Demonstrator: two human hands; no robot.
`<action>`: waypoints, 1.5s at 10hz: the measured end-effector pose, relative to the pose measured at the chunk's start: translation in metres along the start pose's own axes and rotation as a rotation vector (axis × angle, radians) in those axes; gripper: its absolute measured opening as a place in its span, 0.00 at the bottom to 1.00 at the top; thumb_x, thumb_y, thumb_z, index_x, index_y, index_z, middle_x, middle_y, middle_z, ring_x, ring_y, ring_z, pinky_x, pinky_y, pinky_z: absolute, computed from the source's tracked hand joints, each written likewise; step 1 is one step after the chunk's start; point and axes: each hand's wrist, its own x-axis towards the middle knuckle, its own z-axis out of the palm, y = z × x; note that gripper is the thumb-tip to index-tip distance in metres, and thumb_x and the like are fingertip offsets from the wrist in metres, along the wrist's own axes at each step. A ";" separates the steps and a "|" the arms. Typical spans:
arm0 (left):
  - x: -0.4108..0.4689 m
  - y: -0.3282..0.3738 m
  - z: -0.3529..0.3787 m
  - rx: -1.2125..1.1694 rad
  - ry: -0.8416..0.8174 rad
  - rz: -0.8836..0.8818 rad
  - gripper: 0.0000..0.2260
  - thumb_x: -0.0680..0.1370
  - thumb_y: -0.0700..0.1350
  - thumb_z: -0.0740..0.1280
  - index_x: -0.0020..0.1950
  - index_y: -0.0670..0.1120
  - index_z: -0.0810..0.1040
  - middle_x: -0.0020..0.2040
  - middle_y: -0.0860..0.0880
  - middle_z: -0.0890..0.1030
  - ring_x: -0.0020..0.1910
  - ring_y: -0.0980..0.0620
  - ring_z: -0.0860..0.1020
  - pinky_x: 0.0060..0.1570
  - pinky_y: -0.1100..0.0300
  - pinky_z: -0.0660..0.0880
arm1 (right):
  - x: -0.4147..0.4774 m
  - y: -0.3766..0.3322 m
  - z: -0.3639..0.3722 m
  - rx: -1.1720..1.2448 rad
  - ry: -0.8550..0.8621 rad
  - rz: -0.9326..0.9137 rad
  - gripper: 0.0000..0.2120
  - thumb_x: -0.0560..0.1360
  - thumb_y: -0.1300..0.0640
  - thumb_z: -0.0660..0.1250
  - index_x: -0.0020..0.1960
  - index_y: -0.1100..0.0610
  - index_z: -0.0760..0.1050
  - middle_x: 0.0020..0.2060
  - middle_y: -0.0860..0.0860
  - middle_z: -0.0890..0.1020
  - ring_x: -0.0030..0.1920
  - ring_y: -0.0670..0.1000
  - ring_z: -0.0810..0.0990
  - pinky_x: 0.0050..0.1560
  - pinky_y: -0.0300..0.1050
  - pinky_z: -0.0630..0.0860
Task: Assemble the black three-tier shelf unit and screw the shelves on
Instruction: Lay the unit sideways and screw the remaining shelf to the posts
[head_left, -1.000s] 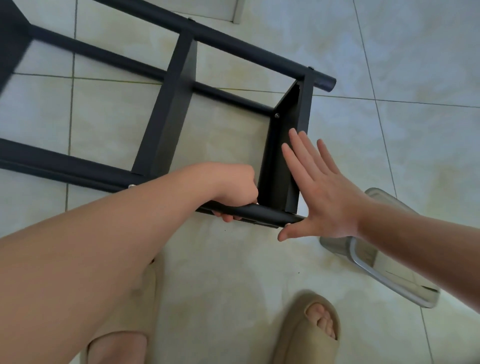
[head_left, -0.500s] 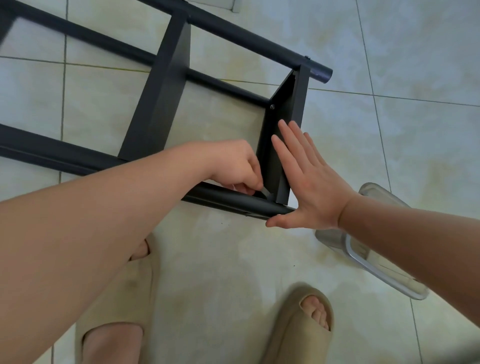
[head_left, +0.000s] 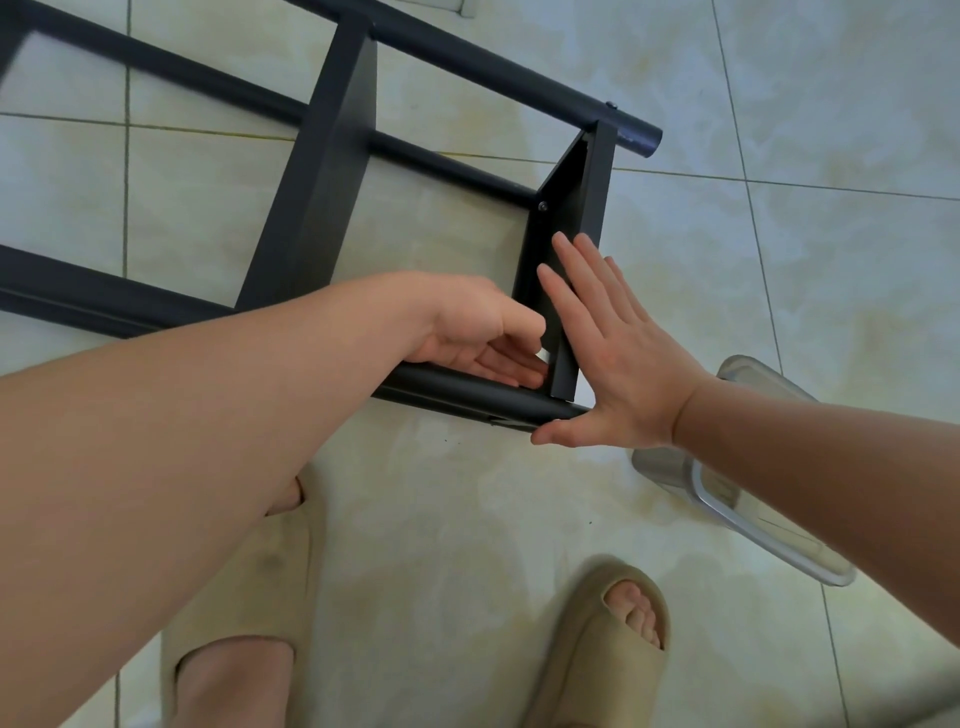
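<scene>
catalogue of the work area, logged from my remote seat.

- black shelf unit (head_left: 322, 187): lies on its side on the tiled floor (head_left: 779, 260), its long tubes running left to right.
- end shelf (head_left: 566, 218): stands on edge between the far tube and the near tube (head_left: 467, 397), at the tube ends. one fitted screw (head_left: 543, 206) shows at its far inner corner.
- right hand (head_left: 613, 358): flat, fingers straight, palm against the shelf's outer face, thumb along the tip of the near tube. it grips nothing.
- left hand (head_left: 478, 332): inside the frame at the shelf's near corner, fingertips pinching a small silver piece (head_left: 544, 356). i cannot tell whether it is a screw or a key tip.
- clear container (head_left: 662, 462): on the floor just beside the right wrist, contents unreadable.
- sandals (head_left: 597, 654): on the person's feet, near the frame.

step in hand, as i judge it: fastening the near corner of the end shelf to the near tube. done well, the right palm holds the shelf square and hard against the tube so the holes line up. the left hand starts the thread straight, by fingertip and without force. if it binds, i would back it out and start again. final tightening waits until the shelf sits flush.
</scene>
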 end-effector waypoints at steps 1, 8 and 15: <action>-0.001 -0.001 0.000 -0.020 0.001 0.018 0.03 0.78 0.37 0.63 0.49 0.40 0.75 0.43 0.43 0.85 0.45 0.49 0.86 0.40 0.60 0.82 | 0.000 0.000 0.000 -0.001 0.003 -0.001 0.63 0.67 0.20 0.59 0.81 0.66 0.46 0.81 0.63 0.45 0.81 0.63 0.40 0.80 0.62 0.45; -0.006 0.001 0.005 0.083 0.169 0.066 0.02 0.79 0.44 0.70 0.51 0.49 0.80 0.40 0.52 0.86 0.34 0.59 0.82 0.38 0.63 0.76 | 0.000 -0.001 0.000 0.001 0.003 0.002 0.62 0.67 0.21 0.59 0.81 0.66 0.46 0.81 0.63 0.45 0.81 0.63 0.40 0.79 0.64 0.47; -0.010 0.002 0.007 0.163 0.197 0.066 0.01 0.78 0.44 0.70 0.48 0.50 0.81 0.40 0.52 0.86 0.36 0.58 0.81 0.39 0.62 0.74 | 0.000 -0.001 -0.001 0.013 0.001 0.005 0.62 0.67 0.21 0.58 0.81 0.66 0.48 0.81 0.63 0.46 0.81 0.63 0.41 0.79 0.65 0.48</action>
